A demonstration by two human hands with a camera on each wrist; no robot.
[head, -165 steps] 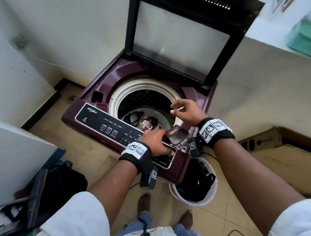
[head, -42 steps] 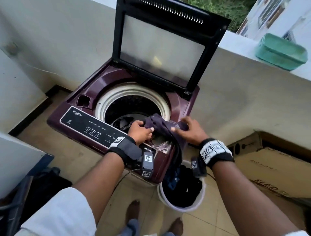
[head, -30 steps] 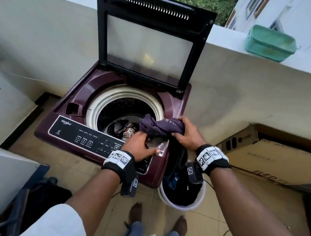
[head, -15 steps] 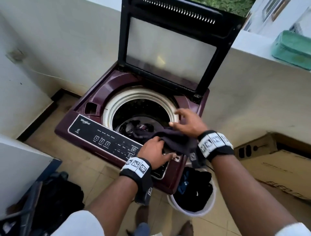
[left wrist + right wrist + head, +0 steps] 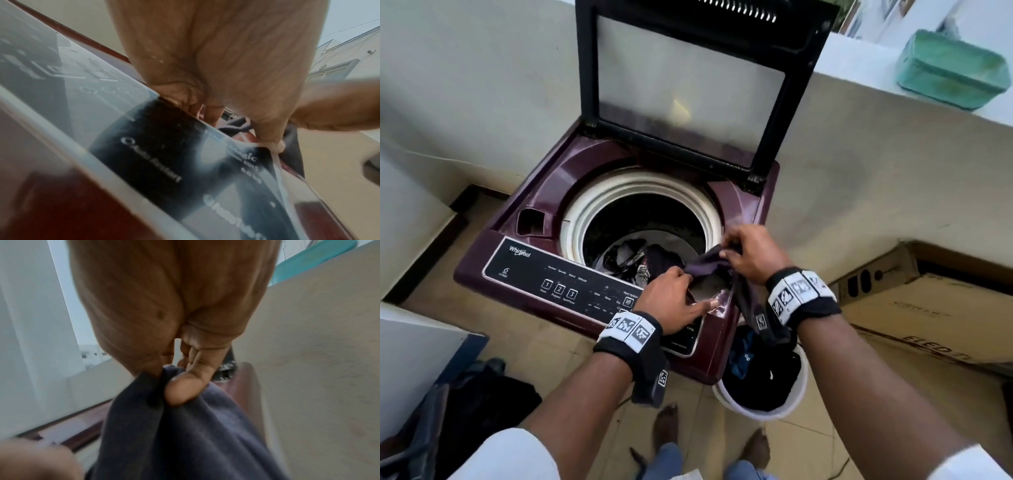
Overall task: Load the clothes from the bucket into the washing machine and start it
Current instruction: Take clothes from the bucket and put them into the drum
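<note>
The maroon top-load washing machine (image 5: 544,192) stands with its lid (image 5: 688,78) up, and several clothes lie in the drum (image 5: 585,205). A dark purple-grey garment (image 5: 705,267) stretches over the machine's front right corner, its tail hanging toward the white bucket (image 5: 760,413) of dark clothes on the floor. My right hand (image 5: 726,251) pinches the garment's upper edge at the drum's right rim; the right wrist view shows this right hand (image 5: 174,381) with thumb and finger closed on the garment (image 5: 195,434). My left hand (image 5: 681,281) grips its other end, thumb on the control panel (image 5: 558,281).
A green basin (image 5: 952,68) sits on the ledge behind. A cardboard box (image 5: 914,308) lies to the right of the bucket. A dark bag (image 5: 482,404) and a white cabinet (image 5: 410,359) are at the left. My bare feet (image 5: 667,425) stand in front of the machine.
The garment has come up out of the bucket onto the machine's corner. My right hand has shifted toward the drum's right rim, pulling the cloth taut between both hands.
</note>
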